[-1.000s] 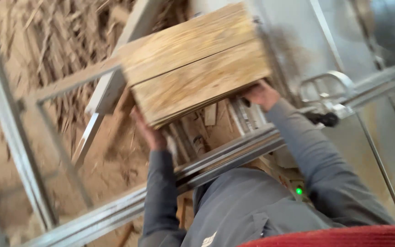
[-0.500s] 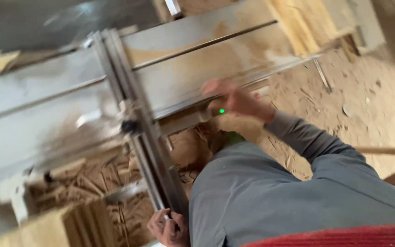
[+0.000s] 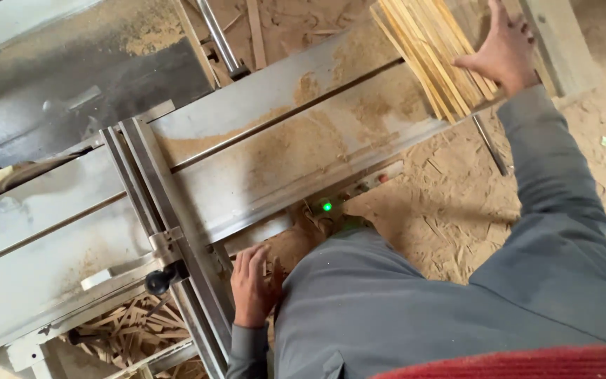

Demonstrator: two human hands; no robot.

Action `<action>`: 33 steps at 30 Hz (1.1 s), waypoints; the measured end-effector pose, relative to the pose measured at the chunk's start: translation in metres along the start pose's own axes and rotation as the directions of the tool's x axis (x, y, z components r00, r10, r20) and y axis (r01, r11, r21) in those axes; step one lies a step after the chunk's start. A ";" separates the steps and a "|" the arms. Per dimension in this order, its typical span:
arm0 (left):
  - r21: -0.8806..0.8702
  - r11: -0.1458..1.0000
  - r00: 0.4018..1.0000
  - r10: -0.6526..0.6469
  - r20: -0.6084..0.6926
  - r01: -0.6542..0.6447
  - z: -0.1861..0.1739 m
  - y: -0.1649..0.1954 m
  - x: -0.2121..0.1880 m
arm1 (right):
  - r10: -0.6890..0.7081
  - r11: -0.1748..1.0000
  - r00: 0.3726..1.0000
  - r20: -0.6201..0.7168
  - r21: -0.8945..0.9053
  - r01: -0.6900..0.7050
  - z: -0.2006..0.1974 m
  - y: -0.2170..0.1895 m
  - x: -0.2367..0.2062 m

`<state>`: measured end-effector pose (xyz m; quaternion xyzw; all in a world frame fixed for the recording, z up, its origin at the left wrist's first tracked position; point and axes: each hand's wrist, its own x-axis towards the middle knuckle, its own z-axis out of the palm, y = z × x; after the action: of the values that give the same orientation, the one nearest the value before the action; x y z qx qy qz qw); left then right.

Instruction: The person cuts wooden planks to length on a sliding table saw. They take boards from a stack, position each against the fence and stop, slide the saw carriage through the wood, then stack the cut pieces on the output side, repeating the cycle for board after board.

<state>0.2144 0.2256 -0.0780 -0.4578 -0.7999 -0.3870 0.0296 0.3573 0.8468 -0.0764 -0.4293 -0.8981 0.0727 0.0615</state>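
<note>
My right hand (image 3: 503, 49) is stretched out to the far right of the saw table (image 3: 275, 151). It lies flat, fingers apart, on a bundle of thin pale wooden strips (image 3: 426, 52) that rests on the table's end. My left hand (image 3: 250, 284) is close to my body at the table's near edge. Its fingers rest against the metal sliding rail (image 3: 170, 231) and hold nothing. Both arms are in grey sleeves.
Sawdust coats the table, and a long groove (image 3: 282, 121) runs along it. A black knob (image 3: 157, 281) sits on the rail, and a green lamp (image 3: 327, 206) glows on the front. Offcut strips (image 3: 131, 330) lie under the table. Sawdust covers the floor (image 3: 450, 210) at right.
A second ago both hands held a large wooden block. That block has left the view. My right hand went from the green lamp out to the strips, and my left hand came to the rail.
</note>
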 end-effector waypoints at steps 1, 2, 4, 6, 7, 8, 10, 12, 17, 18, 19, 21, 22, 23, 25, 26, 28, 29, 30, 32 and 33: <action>0.016 1.000 1.000 -0.010 -0.002 0.010 0.002 -0.003 0.007 | -0.004 1.000 1.000 0.004 0.006 0.004 0.001 -0.002 0.003; 0.034 0.999 1.000 -0.016 -0.009 0.016 0.004 -0.007 0.015 | -0.010 1.000 1.000 0.003 0.014 0.010 0.000 -0.002 0.004; 0.076 0.997 0.999 -0.034 -0.004 0.034 0.006 -0.011 0.029 | -0.031 0.998 0.999 0.022 0.047 0.030 -0.003 -0.004 0.007; 0.111 0.992 0.998 -0.062 0.028 0.058 0.003 -0.012 0.038 | -0.065 0.996 0.998 0.008 0.056 0.065 -0.006 -0.007 0.007; 0.123 0.990 0.998 -0.064 0.017 0.062 0.002 -0.011 0.043 | -0.097 0.994 0.995 -0.028 0.049 0.098 -0.007 -0.009 0.007; 0.137 0.988 0.998 -0.066 -0.002 0.066 0.000 -0.011 0.048 | -0.134 0.990 0.989 -0.068 0.042 0.137 -0.008 -0.012 0.006; 0.165 0.984 0.998 -0.060 -0.022 0.063 -0.003 -0.013 0.061 | -0.210 0.974 0.963 -0.170 -0.121 0.191 -0.009 -0.020 0.004; 0.189 0.980 0.998 -0.058 -0.011 0.059 -0.011 -0.013 0.073 | -0.318 0.948 0.913 -0.254 -0.119 0.297 -0.004 -0.031 0.000; 0.149 0.988 0.999 0.038 -0.006 -0.036 -0.031 -0.017 0.111 | -0.453 0.802 0.774 -0.442 0.177 0.570 0.045 -0.096 -0.002; 0.126 0.991 0.998 0.055 -0.011 -0.054 -0.033 -0.018 0.123 | -0.473 0.775 0.737 -0.482 0.169 0.608 0.058 -0.120 -0.002; 0.087 0.995 0.998 0.057 -0.038 -0.053 -0.034 -0.020 0.136 | -0.470 0.683 0.708 -0.527 0.291 0.670 0.071 -0.147 -0.004; -0.076 0.997 0.998 -0.025 -0.065 0.020 -0.035 -0.015 0.155 | -0.448 0.555 0.753 -0.482 0.511 0.657 0.095 -0.212 -0.021; -0.193 0.977 0.991 -0.111 -0.069 0.096 -0.036 -0.014 0.163 | -0.444 0.534 0.809 -0.386 0.610 0.585 0.104 -0.250 -0.037; -0.193 0.978 0.989 -0.097 -0.114 0.073 -0.038 -0.014 0.169 | -0.479 0.396 0.801 -0.358 0.726 0.562 0.110 -0.291 -0.052; -0.261 0.964 0.973 -0.102 -0.206 0.046 -0.046 -0.030 0.190 | -0.541 0.092 0.769 -0.339 0.885 0.455 0.113 -0.375 -0.083; -0.354 0.933 0.960 -0.159 -0.231 0.069 -0.052 -0.038 0.194 | -0.573 -0.017 0.753 -0.325 0.923 0.385 0.109 -0.413 -0.098; -0.385 0.901 0.935 -0.294 -0.200 0.201 -0.070 -0.070 0.203 | -0.617 -0.183 0.747 -0.249 0.968 0.171 0.093 -0.480 -0.123; -0.286 0.864 0.885 -0.456 -0.097 0.414 -0.082 -0.090 0.204 | -0.634 -0.253 0.745 -0.205 0.966 0.051 0.082 -0.505 -0.133; -0.169 0.790 0.801 -0.599 -0.010 0.589 -0.096 -0.113 0.210 | -0.737 -0.119 0.668 -0.108 0.992 0.028 0.066 -0.520 -0.134; -0.120 0.782 0.765 -0.623 -0.162 0.611 -0.131 -0.165 0.220 | -0.867 -0.023 0.497 0.036 0.993 -0.112 0.039 -0.547 -0.128; -0.332 0.798 0.815 -0.566 -0.125 0.503 -0.151 -0.188 0.220 | -0.910 -0.038 0.409 0.068 0.969 -0.245 0.028 -0.557 -0.121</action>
<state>-0.1013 0.2312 0.0042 -0.1661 -0.8244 -0.5378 -0.0598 0.0036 0.4046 -0.0077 0.1242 -0.5921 0.7936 -0.0654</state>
